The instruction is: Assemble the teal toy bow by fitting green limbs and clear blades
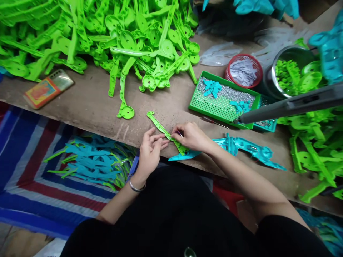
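Note:
A long bright green plastic part (160, 125) with screw holes lies near the table's front edge, its lower end over a blue plastic piece (189, 155). My left hand (151, 150) is beside it on the left, fingers loosely spread and their tips close to the part; contact is unclear. On the other side, my right hand (191, 135) pinches over the part's middle. A thin shiny bit shows at its fingers, too small to name. A larger blue moulded part (241, 144) lies right of it, partly under my right forearm.
Green parts (150, 43) are heaped at the back left, more at the right. A green basket (222, 110) holds screws and small blue pieces; a screwdriver (217, 122) lies before it. Nearby are a red basket (230, 73), a metal pot (274, 71) and a grey powered-tool-like bar (289, 103). A phone (49, 89) lies left.

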Motion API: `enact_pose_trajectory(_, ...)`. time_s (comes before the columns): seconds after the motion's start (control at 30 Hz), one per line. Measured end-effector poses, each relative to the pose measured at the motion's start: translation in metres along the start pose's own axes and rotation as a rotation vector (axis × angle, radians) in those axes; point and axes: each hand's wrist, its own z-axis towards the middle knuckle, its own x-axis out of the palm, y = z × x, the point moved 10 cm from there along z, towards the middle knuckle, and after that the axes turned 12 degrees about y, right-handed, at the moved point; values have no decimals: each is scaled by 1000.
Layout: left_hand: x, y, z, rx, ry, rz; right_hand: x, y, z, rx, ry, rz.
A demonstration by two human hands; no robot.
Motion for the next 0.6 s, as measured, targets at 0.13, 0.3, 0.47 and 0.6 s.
enact_pose_trajectory(0.13, 3, 5, 3, -17, -19, -83, -1, 1, -2, -44, -16, 25)
enact_pose_trajectory(0.3, 15, 6, 9, 36, 26, -106, -3, 4, -9, -119, -54, 117)
enact_pose_trajectory(0.47, 22, 10, 14, 74, 42, -190, -3, 0, -13, -125, -95, 139)
enact_pose_trajectory(0.6, 23, 9, 15, 95, 11, -142, -1, -10, -18, -107, -137, 247)
